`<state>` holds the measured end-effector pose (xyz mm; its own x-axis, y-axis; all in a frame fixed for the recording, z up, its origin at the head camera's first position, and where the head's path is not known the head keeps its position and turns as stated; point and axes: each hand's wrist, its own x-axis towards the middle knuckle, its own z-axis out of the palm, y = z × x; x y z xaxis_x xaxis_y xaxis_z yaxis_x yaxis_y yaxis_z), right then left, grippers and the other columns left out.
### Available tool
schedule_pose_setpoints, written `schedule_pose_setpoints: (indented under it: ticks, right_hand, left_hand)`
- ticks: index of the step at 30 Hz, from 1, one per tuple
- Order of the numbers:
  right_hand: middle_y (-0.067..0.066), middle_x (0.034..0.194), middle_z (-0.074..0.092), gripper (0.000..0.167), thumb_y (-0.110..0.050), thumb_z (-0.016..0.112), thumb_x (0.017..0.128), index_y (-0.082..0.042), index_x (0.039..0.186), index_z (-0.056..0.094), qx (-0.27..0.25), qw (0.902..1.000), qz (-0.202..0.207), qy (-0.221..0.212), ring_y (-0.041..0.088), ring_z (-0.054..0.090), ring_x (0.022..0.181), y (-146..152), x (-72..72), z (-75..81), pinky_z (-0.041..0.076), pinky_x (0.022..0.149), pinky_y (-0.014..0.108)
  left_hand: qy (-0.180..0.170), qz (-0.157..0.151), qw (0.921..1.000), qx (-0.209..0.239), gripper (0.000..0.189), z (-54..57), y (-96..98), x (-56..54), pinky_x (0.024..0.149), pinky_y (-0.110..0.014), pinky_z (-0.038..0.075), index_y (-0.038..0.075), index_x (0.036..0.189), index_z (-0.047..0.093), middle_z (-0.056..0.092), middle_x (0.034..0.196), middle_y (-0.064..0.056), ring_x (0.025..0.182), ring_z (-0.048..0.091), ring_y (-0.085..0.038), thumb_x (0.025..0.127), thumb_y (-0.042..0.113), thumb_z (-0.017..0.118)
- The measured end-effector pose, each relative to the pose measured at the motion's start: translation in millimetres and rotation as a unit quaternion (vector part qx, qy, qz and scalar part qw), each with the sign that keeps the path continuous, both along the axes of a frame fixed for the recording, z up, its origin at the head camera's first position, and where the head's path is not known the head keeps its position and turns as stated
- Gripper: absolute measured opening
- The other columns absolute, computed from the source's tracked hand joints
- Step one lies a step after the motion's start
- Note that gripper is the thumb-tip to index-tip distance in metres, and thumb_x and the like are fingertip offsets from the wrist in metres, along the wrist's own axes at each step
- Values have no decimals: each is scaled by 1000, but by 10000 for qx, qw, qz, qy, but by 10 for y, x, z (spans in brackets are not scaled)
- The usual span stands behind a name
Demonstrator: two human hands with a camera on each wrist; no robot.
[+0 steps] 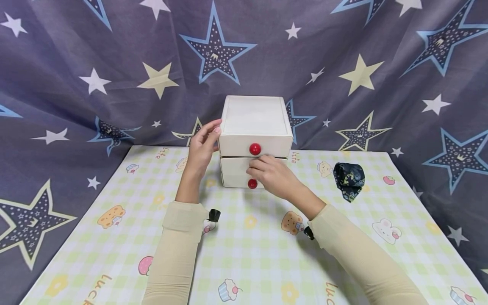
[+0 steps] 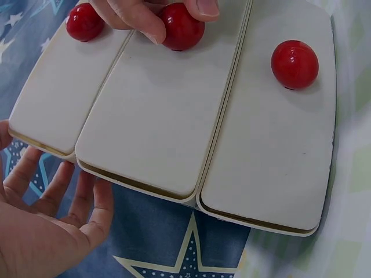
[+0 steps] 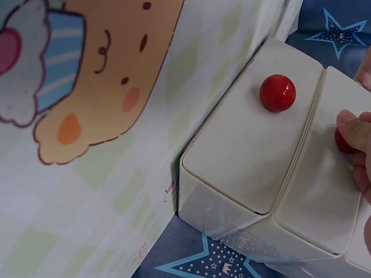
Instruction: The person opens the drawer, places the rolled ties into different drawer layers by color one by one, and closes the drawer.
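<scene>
Fingers: we see the right hand (image 1: 276, 177) pinching the middle red knob (image 2: 184, 28) between thumb and finger; its other fingers are partly cut off or hidden. The left hand (image 1: 201, 148) has its fingers spread and nearly straight along the side of the white cabinet (image 1: 255, 116). We judge the knob, round and glossy, liable to slip free should the pinch lie too near its crown. A hard pull might also drag or twist the whole cabinet, since the left fingers appear to wrap little of it; a stiff or skewed middle drawer (image 2: 145, 110) would add to this. The right knuckles lie just below the top knob (image 1: 255, 148) and might brush it. Wrists: we note the right hand angled in from the near right, its back uppermost, the left raised to the cabinet's upper left edge. Forearms: both sleeves (image 1: 173, 254) reach forward over the checked tablecloth (image 1: 259, 258), the cabinet standing toward its far edge.
</scene>
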<state>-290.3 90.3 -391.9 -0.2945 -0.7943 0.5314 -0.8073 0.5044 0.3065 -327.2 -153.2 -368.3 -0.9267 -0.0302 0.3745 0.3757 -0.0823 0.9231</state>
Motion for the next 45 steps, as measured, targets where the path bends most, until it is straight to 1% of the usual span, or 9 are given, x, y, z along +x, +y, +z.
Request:
schedule_pose_setpoints:
  ticks: [6, 14, 19, 22, 27, 35, 41, 45]
  right_hand:
    - [6, 108, 72, 22, 5, 77, 87, -5, 107, 78, -52, 10000, 4, -77, 24, 64, 105, -3, -11, 11, 49, 102, 36]
    - [7, 109, 73, 24, 8, 74, 88, -5, 107, 78, -41, 9999, -55, -95, 24, 64, 105, -13, -16, -3, 48, 102, 35]
    - [7, 109, 73, 25, 9, 74, 87, -4, 108, 79, -82, 9999, -94, -88, 25, 63, 105, -19, -19, -14, 48, 102, 35]
    - [7, 109, 73, 24, 8, 73, 88, -4, 108, 79, -108, 9999, -111, -58, 25, 63, 105, -20, -21, -26, 49, 101, 35]
    - [8, 109, 73, 23, 8, 70, 90, -3, 108, 79, -175, 9998, -62, -25, 25, 64, 105, -23, -25, -37, 49, 101, 36]
    - [7, 106, 73, 19, 5, 73, 90, -4, 106, 79, -121, 9999, -34, 50, 25, 64, 102, -22, -12, -14, 49, 100, 36]
    - [6, 106, 74, 19, 1, 72, 92, -7, 108, 79, -141, 9998, -101, 83, 26, 64, 103, -8, 28, -14, 49, 99, 38]
    - [6, 107, 74, 20, 0, 72, 91, -6, 109, 78, -208, 9997, -46, 130, 27, 64, 102, 21, 59, -46, 49, 95, 38]
  left_hand:
    - [-5, -30, 10000, -15, 42, 5, -5, 4, 92, -46, 53, 12, 142, 61, 61, 129, -2, 112, 59, -17, 104, 31, 62]
    - [-38, -10, 10000, -23, 42, 16, 0, 11, 92, -45, 53, 13, 142, 62, 60, 133, -4, 114, 60, -18, 104, 32, 62]
    - [-54, -9, 10000, -43, 42, 18, 2, 6, 93, -47, 53, 13, 142, 61, 60, 134, -5, 114, 60, -18, 105, 32, 62]
    - [-65, -2, 10000, -47, 42, 16, 3, 4, 94, -47, 52, 13, 142, 61, 59, 134, -5, 115, 60, -18, 104, 32, 62]
    - [-107, 24, 9999, 9, 41, 7, 3, 3, 93, -44, 53, 15, 141, 62, 59, 136, -6, 116, 59, -19, 104, 32, 63]
    - [-78, 84, 9999, -44, 40, 3, 8, -1, 93, -47, 52, 17, 140, 64, 61, 132, -6, 114, 60, -20, 104, 33, 62]
    - [-72, 77, 9999, -21, 40, 8, 9, -4, 91, -43, 54, 17, 140, 64, 61, 132, -7, 114, 60, -20, 104, 34, 63]
    - [-92, 112, 9999, -27, 41, 7, 9, 8, 88, -38, 54, 17, 140, 64, 60, 133, -6, 114, 60, -19, 103, 34, 63]
